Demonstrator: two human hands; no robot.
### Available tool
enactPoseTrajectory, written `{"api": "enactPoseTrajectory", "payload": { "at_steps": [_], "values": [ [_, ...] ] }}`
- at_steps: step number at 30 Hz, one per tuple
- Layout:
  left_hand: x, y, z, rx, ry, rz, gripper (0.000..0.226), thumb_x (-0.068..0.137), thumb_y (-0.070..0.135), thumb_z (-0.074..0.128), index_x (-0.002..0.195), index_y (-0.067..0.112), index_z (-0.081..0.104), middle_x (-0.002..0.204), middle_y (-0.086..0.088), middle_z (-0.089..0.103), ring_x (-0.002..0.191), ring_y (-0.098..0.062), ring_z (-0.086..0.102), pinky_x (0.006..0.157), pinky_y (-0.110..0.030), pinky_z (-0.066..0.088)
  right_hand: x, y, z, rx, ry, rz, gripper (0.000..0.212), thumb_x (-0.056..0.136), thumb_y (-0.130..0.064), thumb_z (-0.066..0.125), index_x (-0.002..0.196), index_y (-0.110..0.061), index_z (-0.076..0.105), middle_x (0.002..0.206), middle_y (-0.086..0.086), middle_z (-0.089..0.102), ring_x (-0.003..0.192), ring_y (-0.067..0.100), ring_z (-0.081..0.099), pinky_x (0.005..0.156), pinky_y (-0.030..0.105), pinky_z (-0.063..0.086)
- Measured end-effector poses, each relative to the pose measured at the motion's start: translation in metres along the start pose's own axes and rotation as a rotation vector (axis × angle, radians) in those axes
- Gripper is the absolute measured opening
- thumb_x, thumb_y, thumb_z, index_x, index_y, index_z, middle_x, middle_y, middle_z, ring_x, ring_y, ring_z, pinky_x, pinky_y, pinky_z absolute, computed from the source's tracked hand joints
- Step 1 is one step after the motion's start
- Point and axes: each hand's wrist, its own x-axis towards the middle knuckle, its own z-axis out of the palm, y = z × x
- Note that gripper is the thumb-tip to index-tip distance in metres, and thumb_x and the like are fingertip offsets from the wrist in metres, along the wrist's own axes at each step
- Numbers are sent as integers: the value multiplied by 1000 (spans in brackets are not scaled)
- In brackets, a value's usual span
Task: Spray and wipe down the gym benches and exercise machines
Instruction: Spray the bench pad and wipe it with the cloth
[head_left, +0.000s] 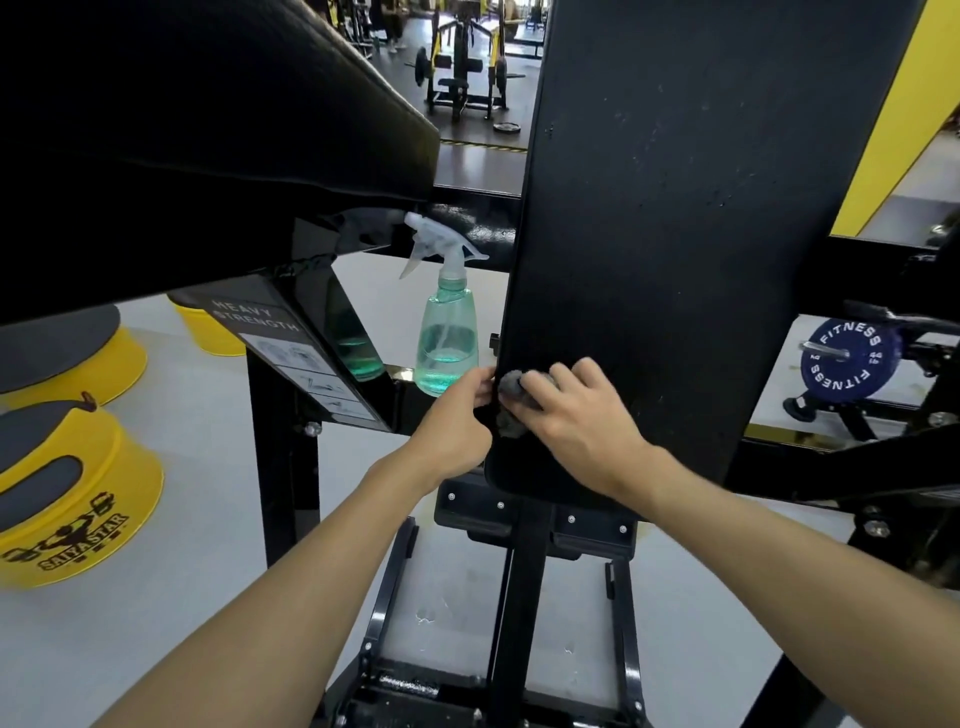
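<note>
At my far left stood 2 yellow stools (78, 499) with grey tops, and above them the black seat pad (208, 130) of the neighbouring machine. Its frame carried a sticker panel (270, 322) reading HEAVY STRENGTH.

Just right of that panel the spray bottle (447, 338) stood upright on the frame, nobody holding it. It was see-through green plastic with a white trigger head, and the greenish liquid filled only its lower part. It sat just beyond my left hand (452, 431) and just beside the left edge of the bench pad (675, 208).

My left hand was at that same edge, fingers curled toward it. Whether they gripped the pad's edge or a corner of the cloth (511, 384), I could not tell.

The grey cloth lay bunched on the pad near its lower left corner. My right hand (576, 415) covered it, fingers curled over it and pressing it to the vinyl.

The pad's long axis ran up and away from me, so nearly all of its surface lay ahead of the cloth. I judged the next stroke would go upward along that length, and my right hand was the one placed for it.

Far right, a blue FITNESS weight plate (844, 361) hung on a rack.
</note>
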Motion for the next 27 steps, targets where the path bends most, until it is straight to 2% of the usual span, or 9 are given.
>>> {"api": "enactPoseTrajectory", "payload": {
  "at_steps": [5,7,9,11,16,17,21,22,27],
  "values": [
    [-4,3,0,-22,7,5,84,81,-26,39,152,19,36,144,6,49,137,-5,42,114,-32,39,21,6,4,31,161,364,34,92,-7,52,123,-13,66,118,14,59,76,30,49,66,41,33],
    [-4,2,2,-15,18,6,83,82,-25,39,151,19,37,140,7,50,135,-6,44,110,-28,42,5,-24,15,52,118,286,33,91,-7,54,121,-10,66,114,13,56,74,29,48,65,40,33],
    [-6,4,3,-15,27,9,80,83,-24,43,151,19,37,138,7,50,129,-5,45,109,-25,41,-14,-41,19,47,1,66,36,90,-8,44,118,-11,67,107,10,47,74,27,48,65,39,32],
    [-7,5,3,-16,28,9,82,81,-24,43,151,17,36,142,4,50,131,-7,45,110,-26,40,-16,-28,14,36,-46,-14,39,90,-11,39,119,-12,65,102,8,43,74,27,48,66,39,30],
    [-9,5,4,2,30,7,91,75,-27,34,154,18,32,150,1,45,140,-9,41,114,-32,40,-5,-15,15,53,134,357,35,95,-6,48,124,-12,66,98,11,58,72,29,48,65,41,33],
    [-9,5,4,0,33,7,90,76,-27,35,154,18,32,149,1,45,140,-9,41,114,-32,40,-11,-23,20,57,129,323,34,94,-6,51,125,-11,65,97,11,57,72,29,47,64,40,32],
    [-11,5,6,-2,37,9,88,78,-26,40,152,19,34,148,2,47,137,-9,42,115,-32,39,-31,-27,25,44,-9,-64,33,91,-10,53,122,-10,65,101,7,48,73,27,47,66,39,31],
    [-11,5,6,3,38,6,88,78,-26,39,153,19,34,148,1,47,138,-9,42,115,-32,38,-27,-17,21,35,0,-76,29,92,-11,54,118,-12,67,100,7,47,73,26,48,66,39,31],
    [-9,4,9,23,47,-6,88,80,-25,40,154,20,31,150,1,44,141,-9,38,116,-35,37,-15,-2,13,37,159,332,37,94,-3,46,123,-11,67,95,12,60,70,29,49,65,40,33]
  ]
}}
